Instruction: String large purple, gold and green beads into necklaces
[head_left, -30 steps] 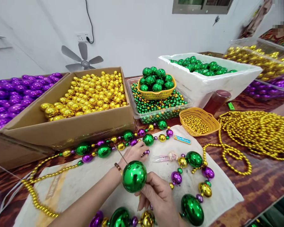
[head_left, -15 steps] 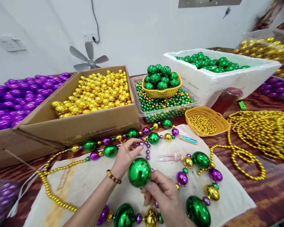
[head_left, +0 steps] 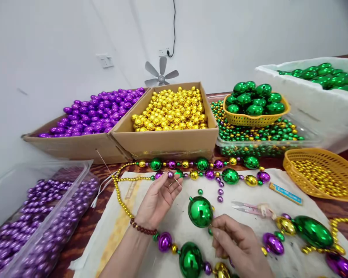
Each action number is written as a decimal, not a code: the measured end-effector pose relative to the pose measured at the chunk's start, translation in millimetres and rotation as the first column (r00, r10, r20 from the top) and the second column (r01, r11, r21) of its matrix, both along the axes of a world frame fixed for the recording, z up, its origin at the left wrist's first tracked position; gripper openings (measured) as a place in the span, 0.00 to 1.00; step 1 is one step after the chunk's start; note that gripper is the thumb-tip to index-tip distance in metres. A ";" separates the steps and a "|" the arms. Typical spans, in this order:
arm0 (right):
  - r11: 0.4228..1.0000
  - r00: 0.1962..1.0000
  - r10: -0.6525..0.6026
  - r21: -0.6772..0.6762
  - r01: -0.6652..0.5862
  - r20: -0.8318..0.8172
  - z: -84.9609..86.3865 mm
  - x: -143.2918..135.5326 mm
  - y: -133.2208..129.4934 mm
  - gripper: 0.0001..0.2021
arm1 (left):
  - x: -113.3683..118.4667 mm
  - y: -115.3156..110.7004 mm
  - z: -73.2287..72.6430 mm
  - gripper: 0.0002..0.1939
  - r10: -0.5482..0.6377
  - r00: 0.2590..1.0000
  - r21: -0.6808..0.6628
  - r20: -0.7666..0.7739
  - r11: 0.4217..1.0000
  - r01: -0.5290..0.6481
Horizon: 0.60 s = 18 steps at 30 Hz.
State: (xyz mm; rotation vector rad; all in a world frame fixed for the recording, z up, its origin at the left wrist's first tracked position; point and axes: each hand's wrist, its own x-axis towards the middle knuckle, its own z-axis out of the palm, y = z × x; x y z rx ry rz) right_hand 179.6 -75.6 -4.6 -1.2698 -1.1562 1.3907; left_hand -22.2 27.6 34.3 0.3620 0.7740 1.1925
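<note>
My left hand (head_left: pixel 158 199), with a brown bead bracelet at the wrist, holds a small purple bead (head_left: pixel 170 175) at its fingertips, and a thin pale needle-like piece (head_left: pixel 177 181) crosses its fingers. To the right and lower, my right hand (head_left: pixel 237 241) pinches a thin strand at the lower right of a big green ball (head_left: pixel 200 211). One small green bead (head_left: pixel 190 198) sits at that ball's upper left. Below the hands lies a string of green, purple and gold beads, with a large green bead (head_left: pixel 190 259). Loose on the cloth (head_left: pixel 107 235) is another small green bead (head_left: pixel 200 191).
Boxes of purple (head_left: pixel 75 143) and gold beads (head_left: pixel 168 139) stand behind. At left is a clear purple-bead bin (head_left: pixel 88 166). Pink-handled snips (head_left: pixel 253 209), a blue-labelled strip (head_left: pixel 285 194) and a yellow basket (head_left: pixel 321 195) lie right. A white foam box (head_left: pixel 307 104) stands behind.
The view has swung left. My left hand has moved away from the green ball and turned palm up, a purple bead now at its fingertips. A small green bead now shows at the ball's end.
</note>
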 end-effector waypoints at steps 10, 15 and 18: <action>0.997 0.993 0.069 0.026 -0.072 0.096 4.5 -13.2 5.1 0.15 | -3.8 -4.4 -2.1 0.05 0.092 0.995 -0.091 0.022 0.992 -0.090; 0.998 0.993 0.053 0.035 -0.057 0.105 5.7 -16.7 4.6 0.16 | -4.7 -7.2 -3.0 0.06 0.127 0.991 -0.111 0.034 0.986 -0.123; 0.997 0.991 0.050 0.046 -0.056 0.122 6.4 -17.7 3.4 0.15 | -6.5 -8.1 -4.9 0.07 0.129 0.991 -0.098 0.019 0.987 -0.127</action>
